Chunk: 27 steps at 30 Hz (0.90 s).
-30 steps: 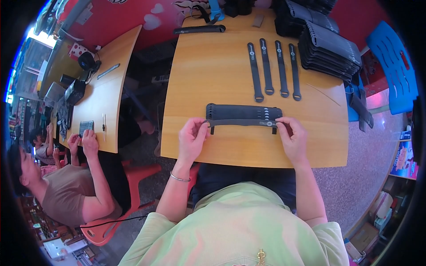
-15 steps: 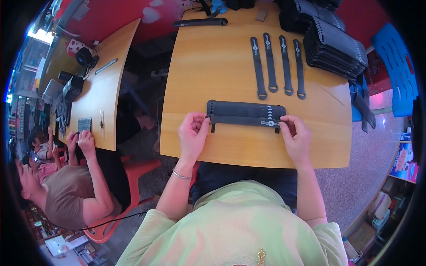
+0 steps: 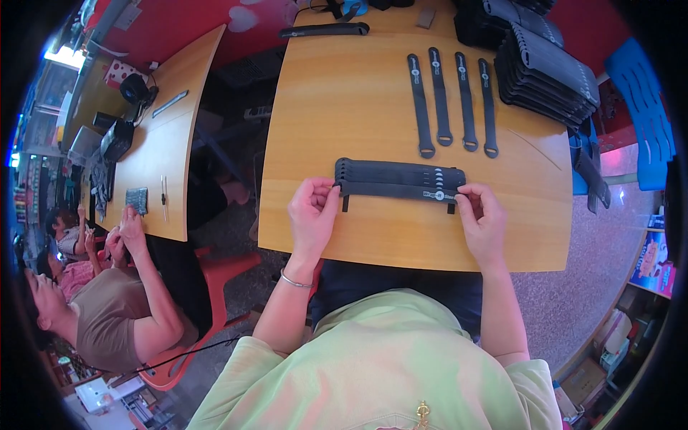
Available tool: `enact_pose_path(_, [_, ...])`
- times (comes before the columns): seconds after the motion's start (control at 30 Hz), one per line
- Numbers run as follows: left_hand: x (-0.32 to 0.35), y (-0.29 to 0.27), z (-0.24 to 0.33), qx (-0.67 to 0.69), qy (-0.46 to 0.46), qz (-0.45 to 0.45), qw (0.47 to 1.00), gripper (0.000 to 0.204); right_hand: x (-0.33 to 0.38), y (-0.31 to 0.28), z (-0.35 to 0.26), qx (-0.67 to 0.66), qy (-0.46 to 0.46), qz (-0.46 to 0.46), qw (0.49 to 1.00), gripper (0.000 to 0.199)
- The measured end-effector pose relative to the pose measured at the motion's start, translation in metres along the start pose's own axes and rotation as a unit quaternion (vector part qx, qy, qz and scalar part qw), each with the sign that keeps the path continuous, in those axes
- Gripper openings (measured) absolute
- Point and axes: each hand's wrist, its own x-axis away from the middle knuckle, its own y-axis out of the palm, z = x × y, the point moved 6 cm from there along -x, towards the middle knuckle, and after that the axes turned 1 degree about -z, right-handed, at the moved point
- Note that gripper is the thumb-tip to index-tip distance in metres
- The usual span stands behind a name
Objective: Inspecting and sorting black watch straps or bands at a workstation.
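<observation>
In front of me lies a row of overlapping dark grey hook-and-loop straps [image 3: 398, 174], set sideways with their rounded ends lined up. The nearest strap [image 3: 390, 191] has white printing towards its right end. My left hand [image 3: 313, 215] pinches that strap's left end between thumb and fingers. At its right end my right hand [image 3: 481, 222] does the same. Two short dark tabs stick out from under the row's near edge, by the left tab [image 3: 345, 205] and the right tab [image 3: 451, 208].
Several single straps [image 3: 442, 107] lie lengthwise beyond the row. Thick stacks of straps [image 3: 546, 75] stand at the far right, and another strap bundle [image 3: 324, 30] lies at the far left edge. A blue chair [image 3: 638, 107] is on the right. Leftward, a co-worker [image 3: 115, 315] sits at another table [image 3: 168, 143].
The nearest strap now sits closer against the row, both hands still at its ends. The co-worker's hands have shifted slightly. My view has moved a little.
</observation>
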Motion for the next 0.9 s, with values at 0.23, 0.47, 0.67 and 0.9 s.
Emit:
enact_pose_path(0.23, [-0.0009, -0.0003, -0.0055, -0.011, -0.03, 0.015, 0.999, 0.01, -0.0001, -0.0013, -0.0008, 0.009, -0.004, 0.002, 1.0, 0.01])
enact_pose_path(0.47, [-0.0011, 0.0021, -0.0006, 0.007, -0.002, -0.003, 1.0, 0.01, -0.0014, 0.0022, 0.0016, -0.001, 0.001, -0.016, 1.0, 0.011])
enact_pose_path(0.67, [-0.0012, 0.0018, -0.0005, -0.017, 0.002, 0.007, 1.0, 0.01, -0.0004, 0.0015, 0.004, 0.024, 0.027, -0.016, 0.999, 0.011])
enact_pose_path(0.9, [-0.0017, 0.0026, 0.0002, -0.008, -0.005, 0.008, 1.0, 0.01, -0.002, -0.0015, -0.001, 0.016, -0.014, 0.014, 1.0, 0.011])
